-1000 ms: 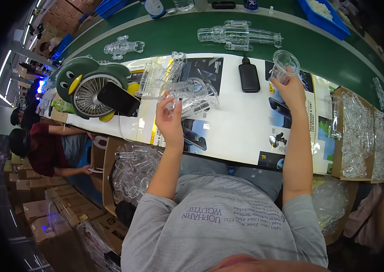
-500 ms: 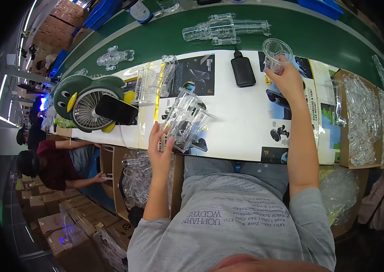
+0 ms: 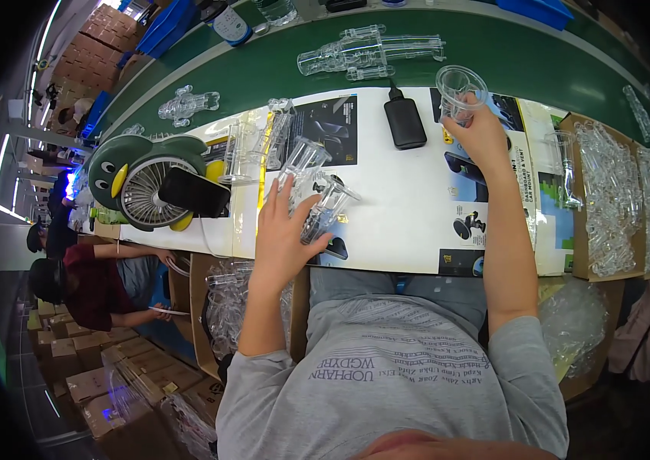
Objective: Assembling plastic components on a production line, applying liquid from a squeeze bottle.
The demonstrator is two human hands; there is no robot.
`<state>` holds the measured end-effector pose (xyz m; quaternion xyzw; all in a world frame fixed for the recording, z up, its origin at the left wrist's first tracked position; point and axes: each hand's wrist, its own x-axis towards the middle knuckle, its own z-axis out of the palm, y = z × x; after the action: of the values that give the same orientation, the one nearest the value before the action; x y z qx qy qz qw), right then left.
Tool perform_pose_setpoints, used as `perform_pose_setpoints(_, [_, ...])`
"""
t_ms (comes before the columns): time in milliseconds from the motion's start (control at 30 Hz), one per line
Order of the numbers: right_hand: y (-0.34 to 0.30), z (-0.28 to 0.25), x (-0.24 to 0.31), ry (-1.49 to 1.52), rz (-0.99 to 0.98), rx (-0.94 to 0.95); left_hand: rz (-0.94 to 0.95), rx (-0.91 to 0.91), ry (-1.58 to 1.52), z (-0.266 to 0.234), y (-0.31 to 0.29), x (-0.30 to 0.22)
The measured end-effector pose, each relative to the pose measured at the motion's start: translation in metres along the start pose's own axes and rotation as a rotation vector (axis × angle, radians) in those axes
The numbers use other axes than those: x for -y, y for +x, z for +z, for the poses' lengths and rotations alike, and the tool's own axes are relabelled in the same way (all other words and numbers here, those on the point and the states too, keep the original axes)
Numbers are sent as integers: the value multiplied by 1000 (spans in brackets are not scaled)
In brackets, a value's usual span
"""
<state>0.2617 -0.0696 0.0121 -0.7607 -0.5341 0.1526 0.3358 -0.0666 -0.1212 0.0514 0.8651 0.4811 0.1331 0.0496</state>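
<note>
My right hand (image 3: 480, 138) is closed around the narrow part of a clear plastic cup-shaped piece (image 3: 459, 79), its wide round rim facing up, over the far right of the papered work area. My left hand (image 3: 285, 234) lies with fingers spread over a pair of clear plastic tubes near the table's front edge. One tube (image 3: 307, 159) reaches out beyond the fingertips. The other tube (image 3: 334, 201) sits beside the index finger and thumb, partly covered by the hand. How firmly the left fingers touch them cannot be seen.
A green penguin-shaped fan (image 3: 145, 184) with a dark phone (image 3: 195, 192) leaning on it stands left. A black power bank (image 3: 405, 123) lies at the middle. Cardboard boxes of clear parts (image 3: 608, 199) stand right. A larger clear assembly (image 3: 371, 54) rests on the green surface. A co-worker (image 3: 91, 284) sits left.
My left hand has moved up and spread over the clear tubes, which now lie lower and further apart. My right hand still holds the cup-shaped piece, with little movement.
</note>
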Motion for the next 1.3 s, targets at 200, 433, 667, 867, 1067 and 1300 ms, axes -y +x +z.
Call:
perform_pose_setpoints(200, [-1, -1, 3, 6, -38, -34, -9, -191, 95, 27, 39, -5])
perform_pose_setpoints(433, [2, 4, -6, -10, -33, -53, -124, -340, 216, 39, 86, -1])
perform_pose_setpoints(667, [3, 8, -6, -4, -38, -53, -343, -257, 230, 25, 88, -1])
perform_pose_setpoints(867, [3, 6, -7, 6, -83, -64, -203, -641, -75, -15, 38, 29])
perform_pose_setpoints(1067, [4, 5, -11, 70, -8, -47, -331, -773, 56, -16, -75, 105])
perform_pose_setpoints(1300, [6, 8, -6, 28, -29, -38, -783, -384, 40, 72, -170, 166])
